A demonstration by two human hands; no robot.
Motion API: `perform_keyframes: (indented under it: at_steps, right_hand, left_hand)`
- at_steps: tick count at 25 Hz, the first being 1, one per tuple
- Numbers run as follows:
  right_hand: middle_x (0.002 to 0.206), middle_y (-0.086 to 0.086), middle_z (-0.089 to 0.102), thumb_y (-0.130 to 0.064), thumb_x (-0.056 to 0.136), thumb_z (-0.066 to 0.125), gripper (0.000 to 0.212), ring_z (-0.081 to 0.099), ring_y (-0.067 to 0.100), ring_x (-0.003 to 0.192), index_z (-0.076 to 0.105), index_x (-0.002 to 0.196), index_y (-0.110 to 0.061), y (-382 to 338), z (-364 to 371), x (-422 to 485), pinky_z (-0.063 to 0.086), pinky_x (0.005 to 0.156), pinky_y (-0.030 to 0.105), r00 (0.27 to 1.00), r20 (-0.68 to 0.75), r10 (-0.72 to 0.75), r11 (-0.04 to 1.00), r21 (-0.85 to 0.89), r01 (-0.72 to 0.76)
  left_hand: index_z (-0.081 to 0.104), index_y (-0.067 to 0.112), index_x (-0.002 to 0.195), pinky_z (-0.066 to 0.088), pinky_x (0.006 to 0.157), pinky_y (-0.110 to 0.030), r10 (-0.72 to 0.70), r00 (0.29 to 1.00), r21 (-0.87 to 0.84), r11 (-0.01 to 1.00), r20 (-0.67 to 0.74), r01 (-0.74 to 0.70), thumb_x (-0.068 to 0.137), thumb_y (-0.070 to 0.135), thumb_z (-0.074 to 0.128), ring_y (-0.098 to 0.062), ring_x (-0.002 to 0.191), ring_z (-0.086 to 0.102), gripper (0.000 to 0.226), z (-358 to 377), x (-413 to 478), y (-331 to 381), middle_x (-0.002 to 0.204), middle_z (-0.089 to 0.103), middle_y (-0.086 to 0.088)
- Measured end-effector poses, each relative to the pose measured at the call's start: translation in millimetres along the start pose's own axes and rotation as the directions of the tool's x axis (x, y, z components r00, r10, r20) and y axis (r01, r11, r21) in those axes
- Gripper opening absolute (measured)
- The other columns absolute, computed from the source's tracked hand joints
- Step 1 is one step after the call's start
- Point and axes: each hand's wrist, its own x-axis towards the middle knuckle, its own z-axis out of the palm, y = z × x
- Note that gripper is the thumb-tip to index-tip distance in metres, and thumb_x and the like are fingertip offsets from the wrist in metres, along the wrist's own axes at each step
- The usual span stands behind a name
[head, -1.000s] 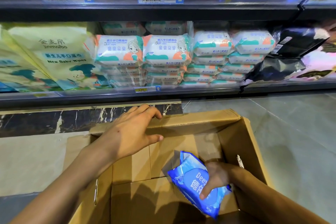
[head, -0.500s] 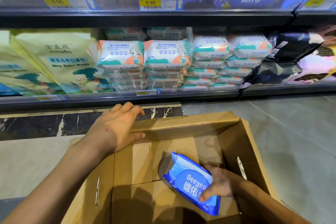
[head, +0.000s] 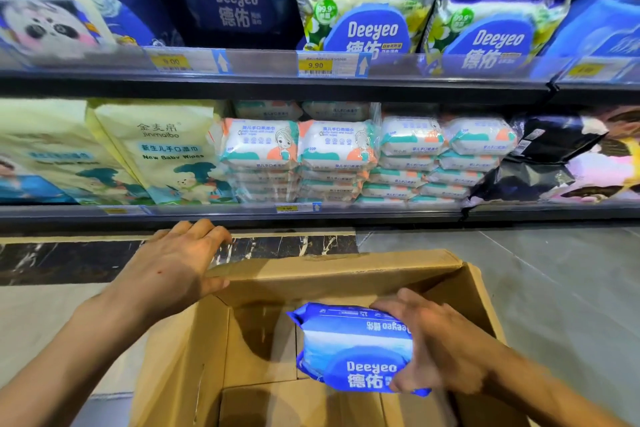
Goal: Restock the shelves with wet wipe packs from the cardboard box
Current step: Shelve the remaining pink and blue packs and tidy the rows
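- Since the earlier frame, the blue film-wrapped wet wipe pack (head: 349, 347) has risen from low inside the brown cardboard box (head: 479, 302) to about rim height. It has also turned, so its round "Deeyeo" label now faces up, and the view has tilted upward to show a higher shelf.
- Pack: judged light, soft and yielding under its slick film. It is best held across the body or a short end, not by the crimped seams.
- Right hand (head: 443, 347): clasps the pack's right end, with fingers over the far edge and thumb at the near edge.
- Left hand (head: 173, 270): lies palm down with fingers nearly straight on the box's far-left flap, holding nothing.
- Upper dark metal shelf (head: 263, 83): carries matching blue-labelled Deeyeo packs (head: 372, 28), so it is the likely destination.
- Lower shelf (head: 381, 215): carries stacked white baby-wipe packs (head: 332, 146).
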Motion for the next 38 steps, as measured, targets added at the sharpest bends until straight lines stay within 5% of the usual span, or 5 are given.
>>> perform_keyframes:
  at_steps: [6,22,25,34,38]
  right_hand:
    - [0.124,-0.029,0.044,-0.059,0.058,0.079,0.092,0.054,-0.005,0.117,0.029,0.134,-0.070,-58.8,-94.1,-18.4,0.047,0.101,0.024,0.960,-0.248,-0.130,0.991,-0.038,0.125]
    - [0.111,-0.009,0.059,-0.016,0.054,0.097,0.086,0.069,0.009,0.091,0.062,0.128,-0.039,-151.8,-214.2,54.3,0.062,0.063,0.030,0.671,-0.687,-0.279,0.906,0.042,0.421]
    - [0.108,-0.010,0.054,-0.030,0.053,0.094,0.088,0.064,0.010,0.098,0.058,0.133,-0.040,-170.3,-232.2,82.0,0.058,0.082,0.032,0.550,-0.763,-0.339,0.902,-0.099,0.420]
    - [0.111,-0.013,0.056,-0.027,0.055,0.094,0.087,0.059,0.000,0.105,0.058,0.133,-0.040,-188.9,-251.0,117.3,0.045,0.091,0.015,0.459,-0.811,-0.363,0.874,-0.126,0.469]
    - [0.113,-0.011,0.055,-0.024,0.056,0.093,0.087,0.059,0.002,0.106,0.059,0.135,-0.035,-188.3,-257.0,120.2,0.046,0.091,0.015,0.433,-0.811,-0.393,0.867,-0.169,0.469]
  left_hand:
    - [0.027,0.040,0.147,0.034,0.109,-0.031,0.034,0.998,-0.030,0.999,-0.048,-0.035,0.088,0.065,0.053,-0.013,0.135,0.037,0.069,-17.1,-1.0,-20.6,0.147,0.037,0.013]
    - [0.035,0.043,0.137,0.034,0.091,-0.021,-0.005,0.925,-0.194,0.978,-0.379,-0.075,0.084,0.066,0.059,0.000,0.124,0.039,0.063,-116.7,-5.6,-93.3,0.132,0.040,0.025]
    - [0.033,0.048,0.135,0.034,0.094,-0.020,0.005,0.917,-0.253,0.961,-0.399,-0.115,0.084,0.068,0.057,0.005,0.126,0.037,0.060,-114.3,-11.3,-97.0,0.133,0.037,0.031]
    - [0.029,0.053,0.141,0.045,0.097,-0.022,-0.194,0.772,-0.718,0.553,-0.605,-0.423,0.060,0.065,0.081,0.015,0.114,0.048,0.097,-186.1,30.5,-113.7,0.126,0.040,0.040]
    - [0.032,0.053,0.141,0.043,0.094,-0.011,-0.072,0.790,-0.646,0.622,-0.609,-0.442,0.066,0.053,0.082,0.018,0.110,0.050,0.089,-205.6,52.8,-104.8,0.129,0.044,0.038]
